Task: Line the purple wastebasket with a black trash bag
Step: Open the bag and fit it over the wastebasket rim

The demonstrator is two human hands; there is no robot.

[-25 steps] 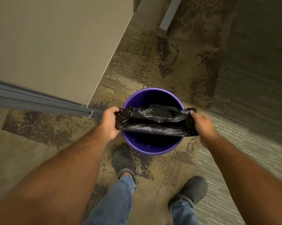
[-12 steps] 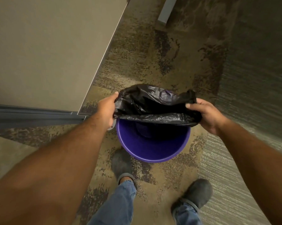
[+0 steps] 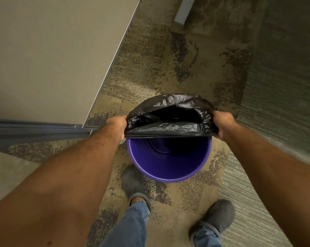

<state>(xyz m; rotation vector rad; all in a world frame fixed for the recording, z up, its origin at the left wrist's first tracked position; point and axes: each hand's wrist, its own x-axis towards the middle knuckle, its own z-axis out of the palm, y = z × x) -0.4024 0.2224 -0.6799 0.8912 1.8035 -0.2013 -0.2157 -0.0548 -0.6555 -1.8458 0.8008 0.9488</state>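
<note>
While both hands, left (image 3: 116,128) and right (image 3: 222,124), pinch the black trash bag (image 3: 168,128) mouth taut, draw its near edge over the purple wastebasket (image 3: 168,164) rim evenly.

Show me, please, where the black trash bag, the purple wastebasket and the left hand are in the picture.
black trash bag (image 3: 170,128): head view, on its crinkled near flap.
purple wastebasket (image 3: 168,166): head view, on its bare inner wall near the front rim.
left hand (image 3: 116,127): head view, on the back of the hand.
</note>
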